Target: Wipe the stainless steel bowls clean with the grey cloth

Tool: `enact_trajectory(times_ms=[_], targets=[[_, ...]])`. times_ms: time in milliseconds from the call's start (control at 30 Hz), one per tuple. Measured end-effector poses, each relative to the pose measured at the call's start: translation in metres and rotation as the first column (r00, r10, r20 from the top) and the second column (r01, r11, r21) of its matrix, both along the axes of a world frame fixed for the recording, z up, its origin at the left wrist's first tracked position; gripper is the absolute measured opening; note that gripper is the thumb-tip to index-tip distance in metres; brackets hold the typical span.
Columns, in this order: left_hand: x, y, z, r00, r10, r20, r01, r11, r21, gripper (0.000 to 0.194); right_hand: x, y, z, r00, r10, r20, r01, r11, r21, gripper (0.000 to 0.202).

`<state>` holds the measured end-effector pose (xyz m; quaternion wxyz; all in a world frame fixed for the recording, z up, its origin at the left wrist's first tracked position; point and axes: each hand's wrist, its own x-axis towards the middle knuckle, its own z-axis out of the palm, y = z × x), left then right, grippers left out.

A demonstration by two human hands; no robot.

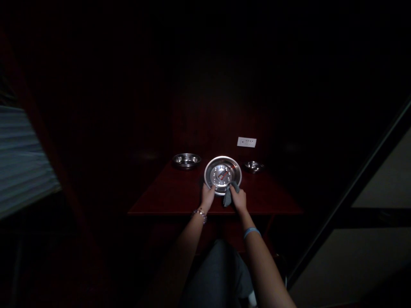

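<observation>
A round stainless steel bowl, with a dark and orange label on its inner bottom, is tilted up so that its inside faces me. My left hand grips its lower left rim, thumb on the inner side and the other fingers hidden behind. At the lower right rim, my right hand is closed on a grey-green cloth. Part of the cloth hangs below the bowl, and part is pressed against the rim.
A dark red table lies under my hands. On it stand one steel bowl at the back left and a smaller steel bowl at the back right. A white socket plate is on the wall behind. Surroundings are very dark.
</observation>
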<state>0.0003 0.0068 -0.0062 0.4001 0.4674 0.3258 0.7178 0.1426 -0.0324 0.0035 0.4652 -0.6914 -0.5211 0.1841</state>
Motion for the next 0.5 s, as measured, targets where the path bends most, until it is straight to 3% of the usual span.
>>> enact_trajectory(times_ms=[267, 500], targets=[[-0.0005, 0.0029, -0.0028, 1.000, 0.004, 0.000, -0.004, 1.000, 0.025, 0.039, -0.0011, -0.0028, 0.0035, 1.000, 0.008, -0.009, -0.008, 1.000, -0.001, 0.048], [0.0010, -0.0024, 0.0042, 1.000, -0.007, 0.014, 0.006, 1.000, 0.008, 0.038, -0.0002, -0.0010, 0.0020, 1.000, 0.011, 0.010, -0.011, 1.000, -0.004, 0.048]])
